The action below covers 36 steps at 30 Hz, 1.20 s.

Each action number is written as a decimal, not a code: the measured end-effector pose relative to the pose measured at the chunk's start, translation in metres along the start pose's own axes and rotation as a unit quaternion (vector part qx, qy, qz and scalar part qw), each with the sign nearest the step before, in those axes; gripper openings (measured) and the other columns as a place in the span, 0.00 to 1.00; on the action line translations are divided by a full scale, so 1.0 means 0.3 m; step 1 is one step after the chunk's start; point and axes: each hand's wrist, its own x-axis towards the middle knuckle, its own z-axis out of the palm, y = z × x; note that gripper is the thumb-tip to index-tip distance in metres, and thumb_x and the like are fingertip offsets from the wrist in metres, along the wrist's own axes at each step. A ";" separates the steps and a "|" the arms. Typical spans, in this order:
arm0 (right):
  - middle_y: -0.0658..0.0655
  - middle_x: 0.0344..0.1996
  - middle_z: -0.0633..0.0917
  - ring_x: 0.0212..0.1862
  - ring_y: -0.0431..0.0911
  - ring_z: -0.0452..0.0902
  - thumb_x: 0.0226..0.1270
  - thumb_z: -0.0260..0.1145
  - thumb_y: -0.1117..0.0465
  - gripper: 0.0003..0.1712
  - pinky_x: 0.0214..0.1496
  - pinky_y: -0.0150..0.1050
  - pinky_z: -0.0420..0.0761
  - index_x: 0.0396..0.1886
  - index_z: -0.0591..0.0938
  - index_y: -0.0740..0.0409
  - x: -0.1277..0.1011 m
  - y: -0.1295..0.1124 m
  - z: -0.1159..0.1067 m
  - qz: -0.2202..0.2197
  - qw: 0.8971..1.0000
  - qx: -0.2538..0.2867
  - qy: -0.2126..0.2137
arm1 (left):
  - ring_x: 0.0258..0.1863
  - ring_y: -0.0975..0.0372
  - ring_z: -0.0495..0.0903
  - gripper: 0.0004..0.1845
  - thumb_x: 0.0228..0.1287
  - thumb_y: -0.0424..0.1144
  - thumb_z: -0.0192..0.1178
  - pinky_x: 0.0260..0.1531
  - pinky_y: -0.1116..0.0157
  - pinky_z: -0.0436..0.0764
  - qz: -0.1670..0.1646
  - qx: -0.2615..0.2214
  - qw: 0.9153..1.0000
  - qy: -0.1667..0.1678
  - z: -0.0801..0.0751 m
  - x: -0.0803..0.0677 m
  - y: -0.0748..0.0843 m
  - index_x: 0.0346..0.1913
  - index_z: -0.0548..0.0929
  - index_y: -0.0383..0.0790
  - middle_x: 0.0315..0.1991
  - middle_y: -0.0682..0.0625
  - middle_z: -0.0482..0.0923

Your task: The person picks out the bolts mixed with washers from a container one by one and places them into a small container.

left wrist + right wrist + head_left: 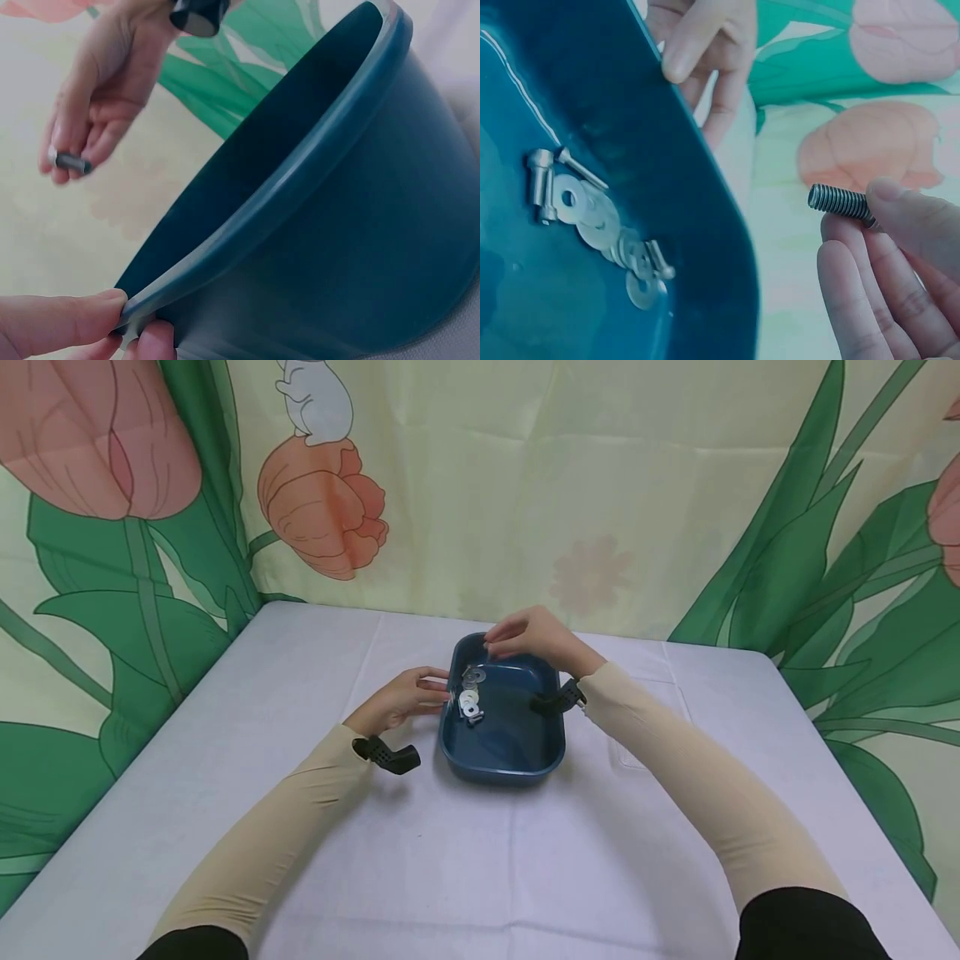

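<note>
A dark blue plastic tray (pixel 517 760) sits mid-table, tilted up on one side. My left hand (pixel 408 697) pinches its left rim (pixel 142 306) between thumb and fingers. Inside, against the left wall, lie several metal washers (pixel 600 221) and bolts (pixel 540 180), seen from the head camera as a cluster of hardware (pixel 470 697). My right hand (pixel 525 635) hovers over the tray's far edge and pinches a threaded bolt (pixel 840 202) between thumb and fingertips; the left wrist view shows the same bolt (pixel 71 160) in that hand.
The table (pixel 300 827) wears a pale lilac cloth, with bare cloth all around the tray. A floral curtain (pixel 600 485) hangs close behind the far edge. Black camera mounts sit on both wrists (pixel 390 754).
</note>
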 end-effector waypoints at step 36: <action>0.38 0.31 0.87 0.41 0.34 0.81 0.57 0.70 0.60 0.15 0.47 0.24 0.78 0.45 0.84 0.58 -0.332 0.034 -0.368 0.037 0.995 -0.038 0.085 | 0.51 0.57 0.76 0.27 0.65 0.26 0.54 0.58 0.57 0.77 -0.002 -0.002 1.000 -0.001 0.003 -0.004 0.006 0.67 0.63 0.36 0.61 0.36 0.69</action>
